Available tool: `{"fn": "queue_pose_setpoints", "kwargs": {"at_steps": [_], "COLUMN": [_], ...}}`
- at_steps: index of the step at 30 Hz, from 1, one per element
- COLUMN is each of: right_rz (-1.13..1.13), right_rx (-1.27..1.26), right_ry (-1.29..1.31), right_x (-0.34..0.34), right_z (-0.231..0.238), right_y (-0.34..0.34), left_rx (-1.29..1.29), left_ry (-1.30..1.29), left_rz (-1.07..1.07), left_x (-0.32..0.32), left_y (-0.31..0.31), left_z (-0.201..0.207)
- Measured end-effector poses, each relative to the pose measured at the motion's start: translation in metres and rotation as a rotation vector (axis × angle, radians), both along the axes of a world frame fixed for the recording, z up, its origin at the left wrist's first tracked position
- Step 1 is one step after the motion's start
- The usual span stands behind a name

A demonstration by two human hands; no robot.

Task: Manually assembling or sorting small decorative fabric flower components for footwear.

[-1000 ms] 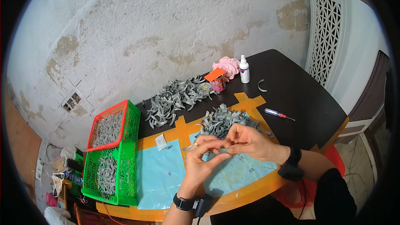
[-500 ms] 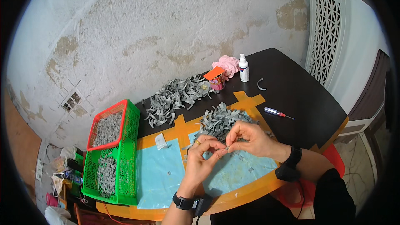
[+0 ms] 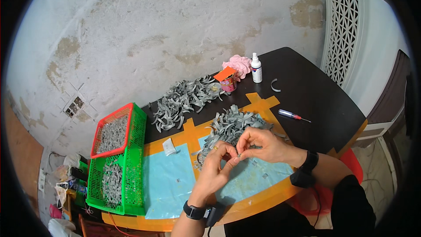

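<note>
My left hand (image 3: 218, 163) and my right hand (image 3: 262, 145) meet over the blue sheet (image 3: 245, 186), thumbs and forefingers pinched together at one spot. Whatever tiny piece sits between the fingertips is too small and too covered to name; a bit of grey shows there. Just beyond my hands lies a heap of short grey curved strips (image 3: 234, 123), partly hidden by my fingers. A few small grey bits are scattered on the sheet near my wrists.
Farther back lies a second pile of grey strips (image 3: 177, 103). A pink tin (image 3: 228, 84), pink cloth (image 3: 239, 65), white spray bottle (image 3: 256, 69) and screwdriver (image 3: 293, 115) are on the dark table (image 3: 320, 92). Left, a red basket (image 3: 130, 134) sits on a green crate (image 3: 133, 184).
My left hand has shifted slightly, its fingers more curled and upright. The right hand stays nearly in place, and the pinch still holds. The view has tilted very slightly.
</note>
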State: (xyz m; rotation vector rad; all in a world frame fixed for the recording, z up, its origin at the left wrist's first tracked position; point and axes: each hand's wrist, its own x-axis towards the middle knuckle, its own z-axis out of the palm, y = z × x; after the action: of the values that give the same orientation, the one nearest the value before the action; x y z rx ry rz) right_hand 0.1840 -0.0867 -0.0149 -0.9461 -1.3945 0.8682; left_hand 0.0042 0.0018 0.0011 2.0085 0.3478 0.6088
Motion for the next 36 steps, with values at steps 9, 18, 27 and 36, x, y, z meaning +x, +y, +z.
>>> {"fn": "queue_pose_setpoints", "kwargs": {"at_steps": [9, 18, 27, 36], "right_rz": [-0.177, -0.223, -0.261, -0.302], "right_rx": [0.328, 0.297, 0.364, 0.449], "right_ry": [-0.471, -0.362, -0.388, -0.463], "right_x": [-0.002, -0.004, -0.007, 0.003], "right_z": [0.015, 0.013, 0.016, 0.009], "right_y": [-0.006, -0.006, -0.006, -0.003], "left_rx": [-0.497, -0.773, -0.764, -0.512], "left_ry": [-0.066, -0.147, -0.174, -0.226], "left_rz": [-0.042, -0.105, -0.115, -0.059], "left_x": [0.002, 0.001, 0.003, 0.007], "left_y": [-0.003, 0.0, -0.001, -0.005], "left_z": [-0.013, -0.015, -0.015, -0.008]}}
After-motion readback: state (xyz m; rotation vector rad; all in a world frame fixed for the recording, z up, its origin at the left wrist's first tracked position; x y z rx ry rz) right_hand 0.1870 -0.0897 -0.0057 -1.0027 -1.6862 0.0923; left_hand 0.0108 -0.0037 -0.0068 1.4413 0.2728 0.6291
